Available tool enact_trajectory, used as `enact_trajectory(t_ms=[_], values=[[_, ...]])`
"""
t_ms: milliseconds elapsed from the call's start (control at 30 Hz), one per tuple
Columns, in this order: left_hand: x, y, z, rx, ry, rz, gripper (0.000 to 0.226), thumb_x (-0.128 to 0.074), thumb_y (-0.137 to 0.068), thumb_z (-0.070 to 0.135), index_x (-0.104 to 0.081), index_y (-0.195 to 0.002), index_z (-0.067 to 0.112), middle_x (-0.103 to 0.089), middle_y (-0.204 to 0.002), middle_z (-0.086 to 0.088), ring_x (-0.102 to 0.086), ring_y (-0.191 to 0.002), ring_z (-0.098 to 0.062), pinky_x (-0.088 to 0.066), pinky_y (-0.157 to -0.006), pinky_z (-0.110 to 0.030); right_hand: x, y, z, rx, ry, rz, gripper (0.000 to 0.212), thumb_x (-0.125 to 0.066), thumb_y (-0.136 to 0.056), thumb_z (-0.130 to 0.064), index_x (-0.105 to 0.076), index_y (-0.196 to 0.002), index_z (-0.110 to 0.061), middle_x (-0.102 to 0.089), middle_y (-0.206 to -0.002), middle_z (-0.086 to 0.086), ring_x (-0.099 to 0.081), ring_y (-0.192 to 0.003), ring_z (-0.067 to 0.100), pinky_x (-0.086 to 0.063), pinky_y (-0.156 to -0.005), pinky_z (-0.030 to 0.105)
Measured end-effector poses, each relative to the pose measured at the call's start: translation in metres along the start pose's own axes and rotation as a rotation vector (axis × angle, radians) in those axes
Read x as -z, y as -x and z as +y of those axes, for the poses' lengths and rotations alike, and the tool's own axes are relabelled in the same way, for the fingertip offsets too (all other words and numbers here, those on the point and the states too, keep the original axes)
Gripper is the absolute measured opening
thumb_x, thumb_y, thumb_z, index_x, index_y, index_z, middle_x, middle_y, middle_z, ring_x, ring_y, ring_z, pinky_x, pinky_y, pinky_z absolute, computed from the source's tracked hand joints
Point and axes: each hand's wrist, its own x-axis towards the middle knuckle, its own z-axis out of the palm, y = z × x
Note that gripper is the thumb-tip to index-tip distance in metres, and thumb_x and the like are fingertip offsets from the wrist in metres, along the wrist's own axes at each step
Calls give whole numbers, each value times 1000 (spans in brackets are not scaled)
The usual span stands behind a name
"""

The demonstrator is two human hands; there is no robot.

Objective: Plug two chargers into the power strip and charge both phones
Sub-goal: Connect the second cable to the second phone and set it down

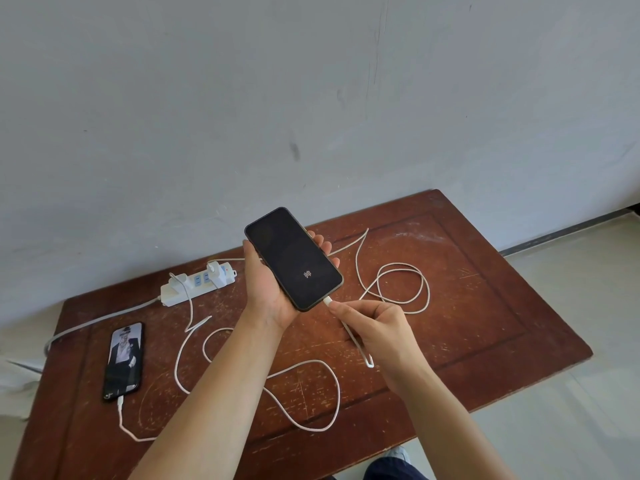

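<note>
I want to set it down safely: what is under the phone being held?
The left hand cradles the dark phone above the wooden table. White cable loops lie nearby; the tabletop directly beneath is hidden.

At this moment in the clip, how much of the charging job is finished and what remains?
Done: two chargers sit in the power strip, and the phone on the table has a cable in its port, screen lit. In hand: the left hand holds the second phone while the right hand holds the plug at its port; full seating is unclear. Left: set this phone down.
</note>
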Motion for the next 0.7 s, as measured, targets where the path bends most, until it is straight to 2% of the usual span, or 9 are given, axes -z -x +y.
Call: enact_trajectory(t_ms=[167, 367, 533, 700], values=[[-3, 0, -3, 3, -42, 33, 81, -41, -85, 79, -70, -114, 9, -69, -113, -15, -66, -110, -34, -52, -92, -55, -6, 6, 9, -12, -106, 3, 24, -79, -84, -39, -82, -78, -16, -71, -66, 1, -62, -60, 8, -53, -62, 17], [-5, -2, -7, -15, -55, 44, 82, -40, -85, 80, -71, -113, 10, -71, -111, -14, -68, -107, -33, -53, -90, -54, -10, 9, 12, -90, -293, 13, 22, -80, -83, -35, -83, -87, -14, -76, -77, 6, -69, -68, 12, -56, -65, 21], [-6, -1, -8, -22, -61, 33, 85, -37, -84, 82, -72, -111, 10, -72, -109, -14, -68, -108, -33, -53, -91, -53, -10, 9, 10, -99, -336, 6, 19, -80, -84, -33, -83, -90, -15, -77, -80, 7, -70, -72, 14, -58, -70, 24], [-7, 1, -10, -14, -45, 59, 84, -41, -83, 82, -71, -114, 10, -71, -112, -15, -68, -108, -34, -53, -91, -54, -10, 10, 10, -101, -349, 2, 17, -79, -85, -30, -83, -90, -14, -78, -81, 9, -71, -72, 15, -58, -68, 23]])
